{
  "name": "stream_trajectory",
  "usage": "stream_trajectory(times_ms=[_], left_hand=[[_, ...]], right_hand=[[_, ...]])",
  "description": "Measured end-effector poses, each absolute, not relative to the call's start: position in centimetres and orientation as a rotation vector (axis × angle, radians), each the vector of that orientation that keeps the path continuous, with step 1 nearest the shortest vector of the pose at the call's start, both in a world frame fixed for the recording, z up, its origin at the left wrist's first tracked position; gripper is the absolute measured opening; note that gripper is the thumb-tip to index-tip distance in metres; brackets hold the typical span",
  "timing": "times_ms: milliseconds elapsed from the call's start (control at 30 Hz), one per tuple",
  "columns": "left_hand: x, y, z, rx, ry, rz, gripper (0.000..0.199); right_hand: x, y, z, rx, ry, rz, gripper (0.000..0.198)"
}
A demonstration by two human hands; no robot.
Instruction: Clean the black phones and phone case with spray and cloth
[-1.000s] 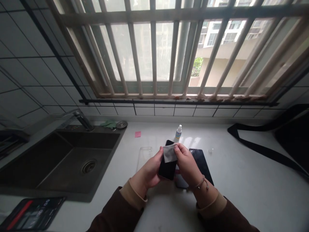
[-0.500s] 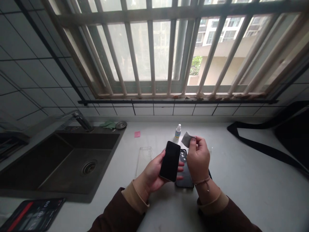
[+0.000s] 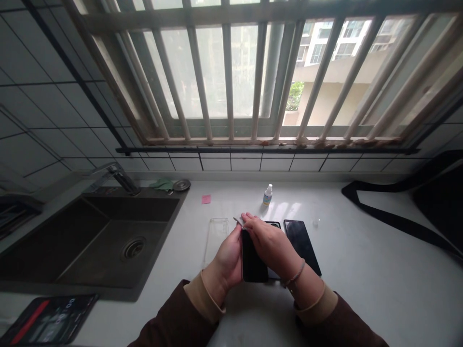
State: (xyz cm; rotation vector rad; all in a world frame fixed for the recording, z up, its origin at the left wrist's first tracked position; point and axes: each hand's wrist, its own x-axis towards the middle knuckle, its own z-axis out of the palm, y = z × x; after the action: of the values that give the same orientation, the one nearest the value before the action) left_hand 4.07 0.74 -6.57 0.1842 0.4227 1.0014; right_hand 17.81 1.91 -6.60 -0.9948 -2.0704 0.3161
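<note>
My left hand grips a smartphone along its left edge, its black screen facing up. Over the phone's upper end lies my right hand, pressing a small grey cloth onto the glass. Only a corner of the cloth sticks out past the fingers. Partly hidden behind the held phone is a dark phone or case lying on the counter. To its right rests another black phone. A clear phone case lies left of my hands, and a small white bottle stands beyond them.
A sink with a faucet is at the left. A pink note and a small clear cap-like piece lie on the white counter. A timer display sits front left; a black strap stretches at right.
My right hand has come down and left, bringing the grey cloth from the air onto the held phone's upper end. The black phone at the right is now uncovered.
</note>
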Motion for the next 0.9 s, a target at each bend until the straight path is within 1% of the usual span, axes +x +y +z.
stream_trajectory(times_ms=[133, 267, 467, 600, 733, 900], left_hand=[[3.8, 0.9, -6.1, 0.115, 0.401, 1.02, 0.038], [3.3, 1.3, -5.2, 0.073, 0.496, 0.997, 0.032], [1.7, 2.0, -4.1, 0.119, 0.681, 1.088, 0.048], [0.5, 2.9, -4.4, 0.11, 0.73, 1.146, 0.051], [-0.4, 3.8, -4.9, 0.066, 0.792, 1.211, 0.051], [-1.3, 4.1, -4.4, 0.085, 0.837, 1.249, 0.055]], right_hand=[[17.5, 1.6, -6.6, -0.972, -2.084, 0.294, 0.039], [17.4, 1.4, -6.7, -0.918, -2.125, 0.342, 0.04], [17.1, 0.9, -6.6, -0.757, -2.221, 0.364, 0.042], [16.5, 0.2, -6.2, -0.655, -2.264, 0.422, 0.038], [16.2, -0.8, -5.3, -0.605, -2.246, 0.557, 0.031], [16.7, -1.8, -3.9, -0.643, -2.12, 0.895, 0.023]])
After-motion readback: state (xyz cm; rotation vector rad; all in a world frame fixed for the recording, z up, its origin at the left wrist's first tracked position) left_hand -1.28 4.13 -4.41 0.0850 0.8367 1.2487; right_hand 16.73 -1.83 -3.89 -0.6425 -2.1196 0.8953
